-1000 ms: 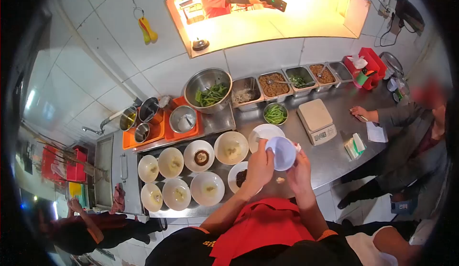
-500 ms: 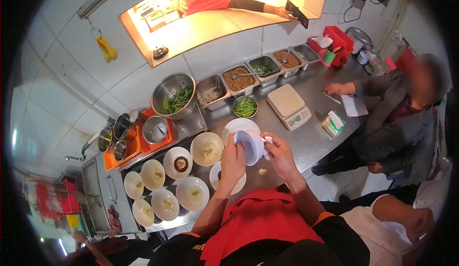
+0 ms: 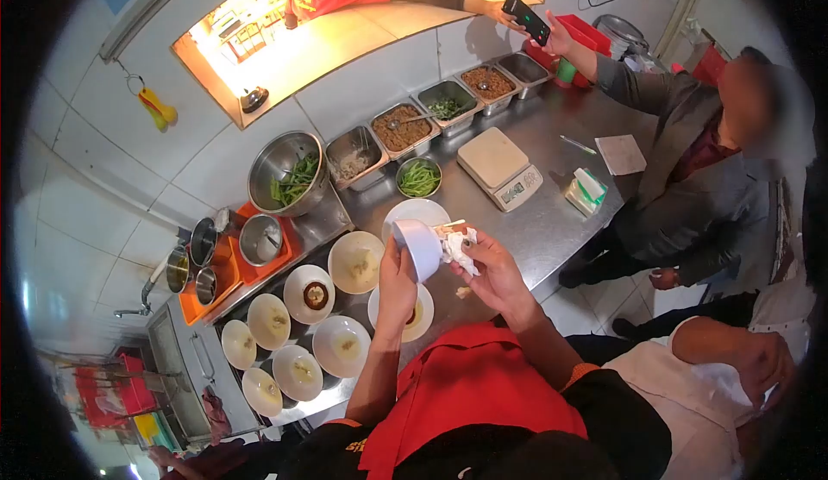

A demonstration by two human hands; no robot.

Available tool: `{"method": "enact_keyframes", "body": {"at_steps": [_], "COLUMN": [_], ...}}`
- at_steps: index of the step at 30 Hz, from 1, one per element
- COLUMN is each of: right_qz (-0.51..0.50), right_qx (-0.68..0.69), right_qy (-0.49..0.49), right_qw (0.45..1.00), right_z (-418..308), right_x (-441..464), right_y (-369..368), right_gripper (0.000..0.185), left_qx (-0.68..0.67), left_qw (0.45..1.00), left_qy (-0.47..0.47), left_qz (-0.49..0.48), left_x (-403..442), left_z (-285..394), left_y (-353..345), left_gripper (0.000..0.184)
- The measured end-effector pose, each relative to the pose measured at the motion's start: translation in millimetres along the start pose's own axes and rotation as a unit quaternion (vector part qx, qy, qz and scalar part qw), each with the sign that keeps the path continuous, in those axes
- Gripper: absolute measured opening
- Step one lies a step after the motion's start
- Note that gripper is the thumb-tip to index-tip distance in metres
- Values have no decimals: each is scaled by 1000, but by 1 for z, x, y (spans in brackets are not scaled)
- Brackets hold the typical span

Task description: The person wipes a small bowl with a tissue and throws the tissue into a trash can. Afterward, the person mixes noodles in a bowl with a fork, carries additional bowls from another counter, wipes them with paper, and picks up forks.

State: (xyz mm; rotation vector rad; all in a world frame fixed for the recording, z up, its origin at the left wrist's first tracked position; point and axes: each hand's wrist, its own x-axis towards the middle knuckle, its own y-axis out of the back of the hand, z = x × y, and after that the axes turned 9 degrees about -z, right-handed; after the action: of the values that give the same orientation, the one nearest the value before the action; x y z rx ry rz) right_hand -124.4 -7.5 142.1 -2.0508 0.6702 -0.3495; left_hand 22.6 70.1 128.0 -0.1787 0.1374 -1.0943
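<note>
— What are you getting on your feed?

— I'm watching the left hand (image 3: 395, 282) gripping a smooth, pale, rounded bowl (image 3: 417, 253) at the centre of the frame, its fingers curling round the wall. Just beside it, the right hand (image 3: 496, 279) is pinching a crumpled white tissue (image 3: 460, 253), soft and heavily creased.

— And the surfaces around them?

— Glossy, wide-mouthed bowls (image 3: 325, 342) are standing left of and below centre on the shiny metal table (image 3: 556, 116), holding small clumps of food. A square-topped, matte scale (image 3: 492, 163) is sitting above and right of centre. Toward the upper middle, I'm seeing crumbly brown food (image 3: 405, 139).

— What's differing from half a second ago?

— The tissue is showing more fully now. At upper right, a co-worker's hand (image 3: 559, 38) is reaching a flat black phone (image 3: 527, 19), which another person's hand (image 3: 500, 12) is also holding; in the earlier frame, the co-worker's hand is resting by the slim pen (image 3: 578, 144). Now that pen is lying alone beside a flat, pale notepad (image 3: 621, 155).
</note>
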Motion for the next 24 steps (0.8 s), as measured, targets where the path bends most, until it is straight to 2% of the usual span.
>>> {"method": "enact_keyframes", "body": {"at_steps": [2,5,7,8,9,10,11,13,15,17,24], "right_qz": [-21,-36,45,62,89,114,114,37,47,32,14], "right_qx": [15,17,-10,-117,-288,-442,-439,-546,-555,-585,-656], "right_qy": [-5,-7,55,100,145,162,150,248,244,323,303], "right_qw": [1000,999,997,986,943,875,878,800,794,743,691], "right_z": [-1,-8,-19,-20,-26,-17,-18,-22,-19,-14,-14], "right_x": [-1,-1,0,3,11,7,10,16,21,27,17], "right_y": [2,7,-1,-9,-11,-9,-11,-13,-16,-20,-27], "right_gripper": [30,31,31,32,32,32,32,31,29,34,35], "left_qx": [-25,-24,-34,-43,-44,-117,-191,-221,-251,-286,-285], "left_qw": [998,998,997,995,995,983,966,960,951,939,940], "left_qy": [45,50,65,75,86,119,127,142,156,159,164], "left_qz": [-19,-32,-37,-45,-36,-73,-119,-100,-88,-107,-92], "left_x": [-3,-3,-4,-5,0,-8,-4,-3,-5,-5,-3], "left_z": [15,18,13,10,10,7,9,14,20,23,15], "left_y": [0,0,1,2,1,4,2,-3,-6,-7,-7], "left_gripper": [30,29,29,29,29,23,18,17,15,13,16]}}
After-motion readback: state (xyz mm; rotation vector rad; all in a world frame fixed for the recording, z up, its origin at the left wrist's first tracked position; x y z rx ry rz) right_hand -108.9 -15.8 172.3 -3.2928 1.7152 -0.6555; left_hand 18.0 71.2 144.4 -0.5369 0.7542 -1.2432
